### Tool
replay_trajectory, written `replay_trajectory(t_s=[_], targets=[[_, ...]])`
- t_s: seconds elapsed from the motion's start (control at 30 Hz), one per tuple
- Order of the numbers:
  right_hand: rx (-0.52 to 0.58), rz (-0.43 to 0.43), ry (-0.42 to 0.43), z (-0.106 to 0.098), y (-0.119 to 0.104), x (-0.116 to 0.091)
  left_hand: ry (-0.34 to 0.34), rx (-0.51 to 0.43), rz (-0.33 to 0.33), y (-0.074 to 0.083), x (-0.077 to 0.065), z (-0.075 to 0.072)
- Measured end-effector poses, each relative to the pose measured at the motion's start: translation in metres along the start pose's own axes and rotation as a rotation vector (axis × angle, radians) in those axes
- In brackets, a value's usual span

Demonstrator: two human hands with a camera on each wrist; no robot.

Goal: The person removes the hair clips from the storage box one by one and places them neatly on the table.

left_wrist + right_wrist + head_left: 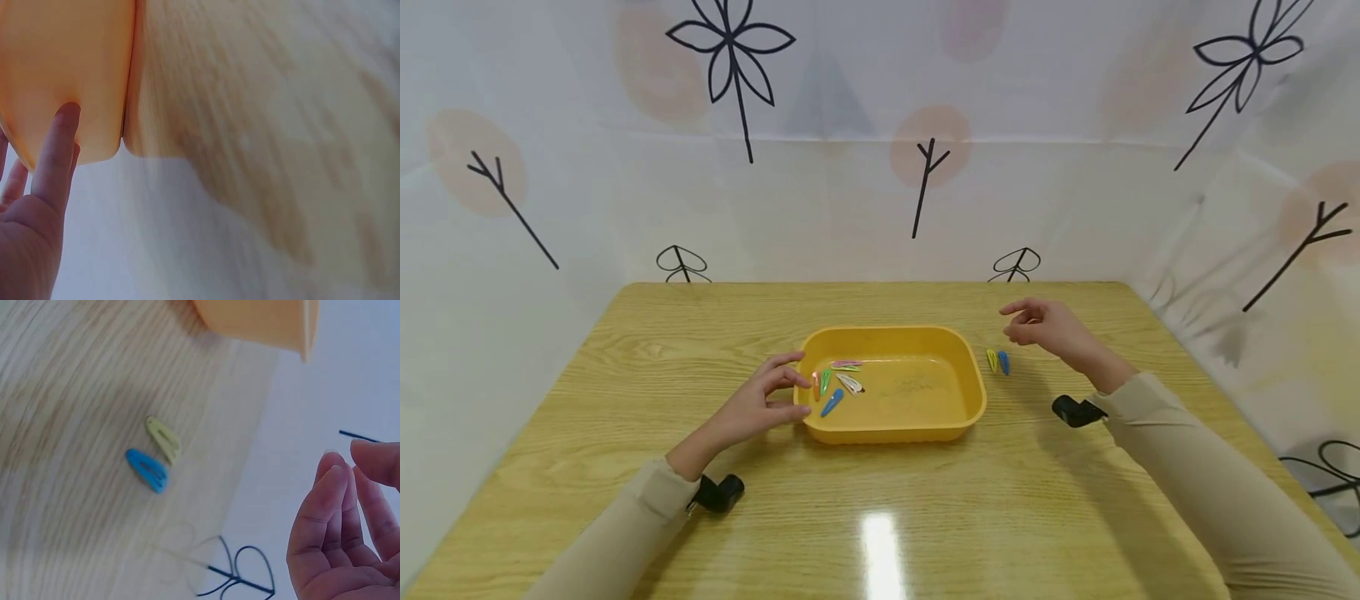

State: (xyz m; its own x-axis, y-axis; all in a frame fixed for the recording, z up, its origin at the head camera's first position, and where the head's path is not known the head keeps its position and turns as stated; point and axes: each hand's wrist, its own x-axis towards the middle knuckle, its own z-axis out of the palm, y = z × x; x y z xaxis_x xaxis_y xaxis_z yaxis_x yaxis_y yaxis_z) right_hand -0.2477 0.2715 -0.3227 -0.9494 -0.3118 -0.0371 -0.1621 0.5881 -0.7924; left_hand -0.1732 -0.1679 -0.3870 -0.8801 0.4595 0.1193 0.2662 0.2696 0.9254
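Observation:
A yellow plastic tray (917, 435) stands on the table, with several snap hair clips lying toward its left end: a blue hair clip (832, 402), a white one (850, 383), and green, orange and pink ones. At the tray's left end, my left hand (758, 394) rests with spread fingers; in the left wrist view a fingertip (69, 112) touches the tray's wall. Right of the tray, a yellow-green hair clip (992, 360) and a second blue clip (1004, 362) lie side by side. My right hand (1041, 327) hovers near them, fingers loosely bent, nothing visible between them.
The wood-grain table (700, 333) extends around the tray on all sides. A white cloth (850, 208) printed with flowers and twigs hangs behind it and along the sides. Each wrist carries a small black camera, such as the right wrist camera (1077, 412).

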Motion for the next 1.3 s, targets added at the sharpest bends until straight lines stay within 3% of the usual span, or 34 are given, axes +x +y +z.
replay_trajectory(t_s=[0.53, 1.3], targets=[[0.016, -0.046, -0.022, 0.015, -0.04, 0.009, -0.007, -0.006, 0.014, -0.003, 0.001, 0.0], [0.084, -0.135, -0.097, 0.052, -0.062, 0.035, -0.007, -0.015, 0.001, -0.001, 0.001, -0.002]])
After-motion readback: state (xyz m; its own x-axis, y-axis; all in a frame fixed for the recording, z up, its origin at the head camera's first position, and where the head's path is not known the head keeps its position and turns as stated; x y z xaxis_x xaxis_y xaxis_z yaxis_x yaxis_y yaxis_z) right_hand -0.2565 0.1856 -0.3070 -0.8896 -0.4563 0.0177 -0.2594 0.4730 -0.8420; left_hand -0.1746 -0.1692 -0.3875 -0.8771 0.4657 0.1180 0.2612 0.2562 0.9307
